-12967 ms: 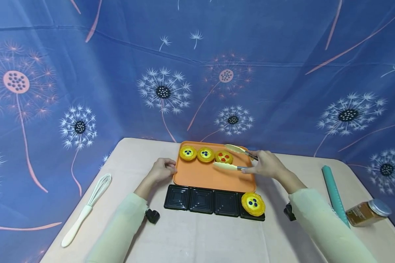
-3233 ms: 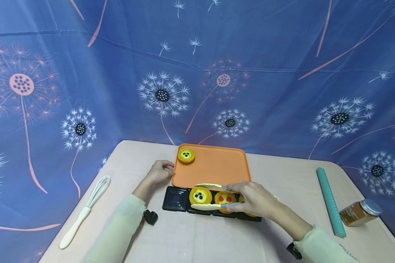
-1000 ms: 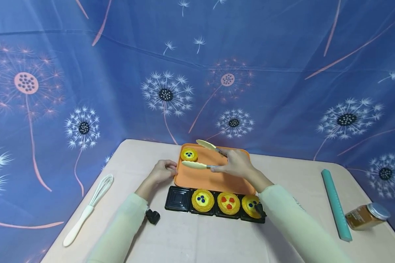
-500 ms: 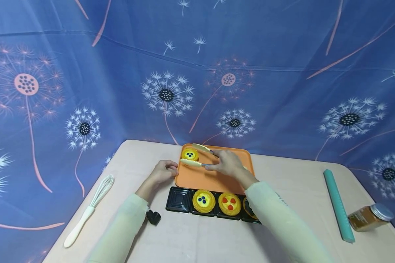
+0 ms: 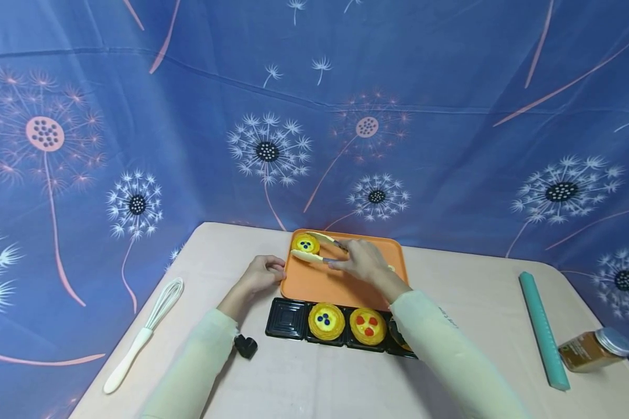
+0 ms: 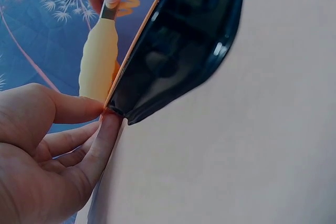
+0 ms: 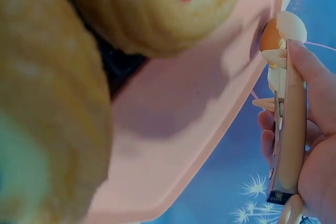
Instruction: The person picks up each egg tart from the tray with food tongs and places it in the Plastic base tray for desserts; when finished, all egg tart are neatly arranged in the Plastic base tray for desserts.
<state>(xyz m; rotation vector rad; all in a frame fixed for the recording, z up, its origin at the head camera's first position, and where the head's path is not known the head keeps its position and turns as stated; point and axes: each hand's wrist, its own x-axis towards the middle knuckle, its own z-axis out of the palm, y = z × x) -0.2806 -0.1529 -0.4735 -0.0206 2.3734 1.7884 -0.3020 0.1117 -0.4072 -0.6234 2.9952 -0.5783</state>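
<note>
My left hand [image 5: 259,272] pinches the left edge of the orange tray [image 5: 320,285] between thumb and fingers, as the left wrist view shows. With my right hand [image 5: 366,260] I grip kitchen tongs [image 5: 308,256] with cream scalloped tips. Those tips lie on either side of an egg tart [image 5: 305,245] with blue berries, at the tray's far left corner. In front of the tray is a black four-part container [image 5: 285,318]. Its leftmost compartment is bare; beside it sit a blue-berry tart [image 5: 326,322] and a red-topped tart [image 5: 368,327]. My right sleeve mostly hides the rightmost tart.
A white whisk [image 5: 144,334] lies on the left of the table. Near my left wrist is a small black heart-shaped piece [image 5: 246,346]. On the right are a teal roll [image 5: 544,331] and a spice jar [image 5: 594,350]. A patterned blue cloth [image 5: 314,145] hangs behind.
Since the first frame, two tarts have gone from tray to container. Lately my right hand has moved left over the tray, bringing the tongs around the remaining tart. My left hand stays at the tray.
</note>
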